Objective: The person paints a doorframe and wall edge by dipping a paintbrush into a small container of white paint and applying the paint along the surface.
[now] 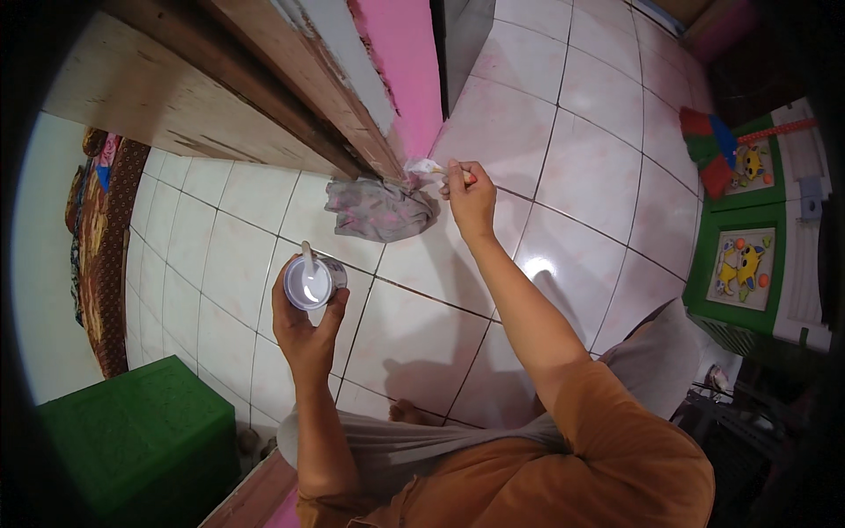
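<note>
My left hand [304, 330] is wrapped round a small round tub [338, 273] of white liquid that looks like paint. A pale flat stick [307, 255] leans out over the tub's rim. Pinched in my right hand [473, 198] is a small paintbrush [428, 166], its white-coated tip at the foot of the wall edge [409, 79]. That edge is pink, with a rough whitish strip beside the brown wooden door frame [304, 79]. Under the brush, against the frame's foot, lies a crumpled grey rag [378, 209] with pink stains.
A wooden door panel [176, 97] stands at the upper left. White tiles [422, 334] cover the floor. At the lower left is a green box [141, 431]. On the right stands a green-doored cabinet [739, 220] with a multicoloured duster [711, 154] by it. Patterned fabric [114, 273] lies far left.
</note>
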Demonstrator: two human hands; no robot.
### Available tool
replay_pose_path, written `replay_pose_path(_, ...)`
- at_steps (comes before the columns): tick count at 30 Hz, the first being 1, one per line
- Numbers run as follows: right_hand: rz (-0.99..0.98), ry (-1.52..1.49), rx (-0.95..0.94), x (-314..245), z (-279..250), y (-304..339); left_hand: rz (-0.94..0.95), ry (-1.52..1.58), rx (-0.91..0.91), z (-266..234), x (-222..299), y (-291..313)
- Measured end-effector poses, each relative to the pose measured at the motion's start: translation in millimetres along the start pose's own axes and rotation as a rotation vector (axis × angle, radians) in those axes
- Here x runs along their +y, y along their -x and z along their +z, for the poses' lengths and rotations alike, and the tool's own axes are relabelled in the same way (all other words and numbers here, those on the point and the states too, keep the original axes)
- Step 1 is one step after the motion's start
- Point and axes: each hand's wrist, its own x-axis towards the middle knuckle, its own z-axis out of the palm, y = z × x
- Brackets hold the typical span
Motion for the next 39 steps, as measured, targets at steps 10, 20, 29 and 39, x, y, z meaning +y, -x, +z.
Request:
replay_pose_path(10,-0.046,-0.089,0.009,20,3,-10,0.024,-0.046,0.009,9,-1,7)
replay_pose_path(20,-0.164,0.308,0.011,39,-22,-25,0.014,0.001,-0.002,28,-3,5)
replay_pose_path(29,-0.113,0.135,0.049,24,-29,-29,0.034,-0.055,0.005,31,2,6)
replay_pose_path(39,-0.134,0.092,-0.018,-27,-15,-15,0.024,-0.057,-0.018,30,9,8)
